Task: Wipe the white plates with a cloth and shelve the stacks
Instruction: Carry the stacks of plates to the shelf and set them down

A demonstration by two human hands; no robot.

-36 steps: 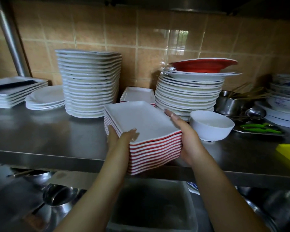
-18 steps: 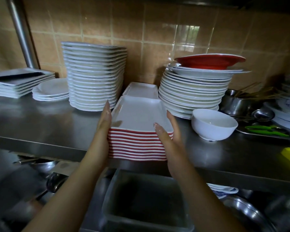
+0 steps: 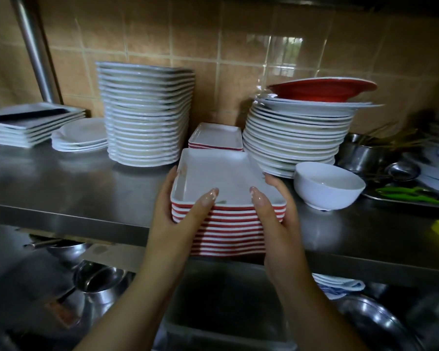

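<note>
A stack of rectangular plates [image 3: 223, 173], white inside and red outside, rests at the front edge of the steel shelf [image 3: 86, 188]. My left hand [image 3: 178, 214] grips its left side, thumb over the top plate's near rim. My right hand [image 3: 276, 211] grips the right side the same way. Behind it lies a shorter stack of the same red-edged plates [image 3: 216, 136]. A tall stack of white squarish plates [image 3: 147, 115] stands to the left. To the right rises a stack of round white plates [image 3: 297, 133] topped by a red dish [image 3: 322, 89]. No cloth is in view.
A white bowl [image 3: 327, 186] sits just right of the held stack. Flat white plates [image 3: 33, 122] and small round plates [image 3: 79, 135] lie at far left. Steel pots, ladles and green-handled tools crowd the right end. A grey tub [image 3: 226, 312] and metal bowls sit below the shelf.
The stack went from tilted and carried to lying flat on the shelf's front edge. My thumbs have come over the top plate's near rim.
</note>
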